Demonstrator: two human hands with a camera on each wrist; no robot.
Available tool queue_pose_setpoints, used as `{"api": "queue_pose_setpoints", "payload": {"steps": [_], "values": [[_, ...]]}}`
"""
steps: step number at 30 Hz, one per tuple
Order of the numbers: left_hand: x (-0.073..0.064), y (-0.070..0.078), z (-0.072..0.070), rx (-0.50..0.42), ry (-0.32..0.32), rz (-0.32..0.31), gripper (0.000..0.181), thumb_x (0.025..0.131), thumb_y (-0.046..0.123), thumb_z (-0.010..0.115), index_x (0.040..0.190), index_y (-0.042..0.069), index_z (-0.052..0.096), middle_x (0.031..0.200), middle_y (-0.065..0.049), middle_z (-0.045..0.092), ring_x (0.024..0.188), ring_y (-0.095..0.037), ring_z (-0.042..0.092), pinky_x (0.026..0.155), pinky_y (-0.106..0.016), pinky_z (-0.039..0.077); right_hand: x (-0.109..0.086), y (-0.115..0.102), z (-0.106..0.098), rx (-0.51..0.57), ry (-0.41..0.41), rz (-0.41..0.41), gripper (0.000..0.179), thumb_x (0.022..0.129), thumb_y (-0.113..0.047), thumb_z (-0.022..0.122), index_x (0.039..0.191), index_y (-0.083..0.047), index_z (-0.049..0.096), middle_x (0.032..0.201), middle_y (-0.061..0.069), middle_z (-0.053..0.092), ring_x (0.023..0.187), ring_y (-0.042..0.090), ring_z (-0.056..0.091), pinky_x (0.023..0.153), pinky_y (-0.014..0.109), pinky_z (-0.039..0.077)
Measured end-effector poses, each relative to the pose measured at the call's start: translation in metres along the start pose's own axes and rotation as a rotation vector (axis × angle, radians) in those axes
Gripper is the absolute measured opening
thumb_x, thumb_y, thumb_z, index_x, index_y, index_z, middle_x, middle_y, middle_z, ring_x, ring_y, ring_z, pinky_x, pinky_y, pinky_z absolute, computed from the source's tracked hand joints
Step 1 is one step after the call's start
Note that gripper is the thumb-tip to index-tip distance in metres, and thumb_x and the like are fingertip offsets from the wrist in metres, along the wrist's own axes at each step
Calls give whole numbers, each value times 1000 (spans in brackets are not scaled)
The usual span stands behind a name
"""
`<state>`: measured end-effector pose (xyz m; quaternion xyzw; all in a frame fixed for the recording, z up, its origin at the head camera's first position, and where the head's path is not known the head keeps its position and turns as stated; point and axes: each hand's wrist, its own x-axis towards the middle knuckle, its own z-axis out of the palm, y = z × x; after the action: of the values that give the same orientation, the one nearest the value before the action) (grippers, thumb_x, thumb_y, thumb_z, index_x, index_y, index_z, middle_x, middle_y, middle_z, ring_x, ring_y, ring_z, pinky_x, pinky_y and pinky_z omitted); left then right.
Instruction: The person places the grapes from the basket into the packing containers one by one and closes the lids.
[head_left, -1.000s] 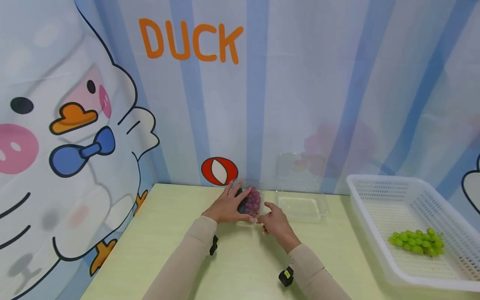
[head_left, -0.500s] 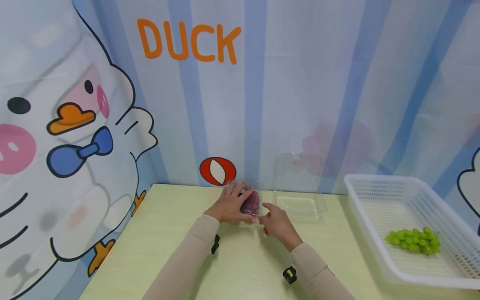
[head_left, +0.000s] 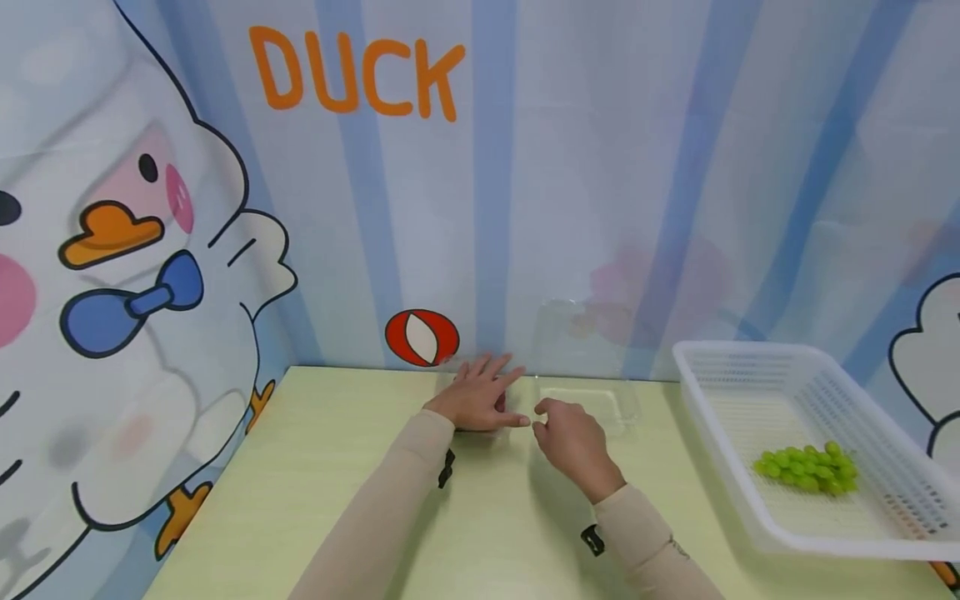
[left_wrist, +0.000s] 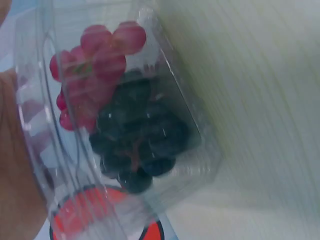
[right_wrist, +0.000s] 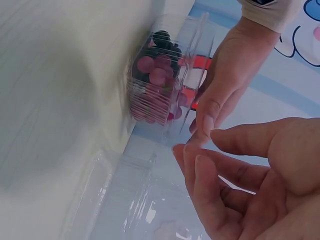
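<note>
A clear plastic box holds red grapes and a dark bunch of grapes; its lid appears to be down. My left hand lies over the top of the box with fingers spread and straight, hiding most of it in the head view. Just to the right, my right hand is held with fingers loosely bent and nothing in them. In the right wrist view, the right fingertips are close to the left thumb, apart from the box wall.
A second clear box stands with its lid raised against the curtain, right of the hands. Further right is a white basket with green grapes inside. The duck-print curtain rises behind the table's back edge.
My left hand has slid rightward across the top of the box, covering the grapes in the head view. The right hand has drawn off the box's front corner, and its pointing finger has bent.
</note>
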<state>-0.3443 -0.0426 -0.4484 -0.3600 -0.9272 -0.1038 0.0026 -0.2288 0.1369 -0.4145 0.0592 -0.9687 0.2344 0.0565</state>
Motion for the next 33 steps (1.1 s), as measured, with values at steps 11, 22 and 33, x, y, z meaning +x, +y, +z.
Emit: {"api": "queue_pose_setpoints", "payload": {"steps": [11, 22, 33], "values": [[13, 11, 7, 28, -9, -63, 86, 93, 75, 47, 162, 26, 30, 170, -9, 15, 155, -42, 12, 111, -79, 15, -17, 9, -23, -17, 59, -7, 36, 99, -43, 64, 114, -13, 77, 82, 0, 71, 55, 10, 56, 45, 30, 44], [25, 12, 19, 82, -22, -71, 89, 91, 82, 39, 162, 31, 28, 171, -7, 11, 155, -44, 9, 112, -79, 11, -21, 23, -46, -18, 106, -9, 39, 102, -48, 57, 109, -16, 79, 94, 4, 73, 73, 17, 65, 52, 32, 48], [22, 18, 15, 92, -63, -91, 88, 91, 82, 38, 163, 34, 24, 172, -6, 6, 156, -42, 1, 115, -77, 5, -18, 37, -45, 3, 98, 13, 44, 103, -51, 53, 112, -16, 78, 100, 5, 76, 82, 21, 69, 59, 37, 52]]}}
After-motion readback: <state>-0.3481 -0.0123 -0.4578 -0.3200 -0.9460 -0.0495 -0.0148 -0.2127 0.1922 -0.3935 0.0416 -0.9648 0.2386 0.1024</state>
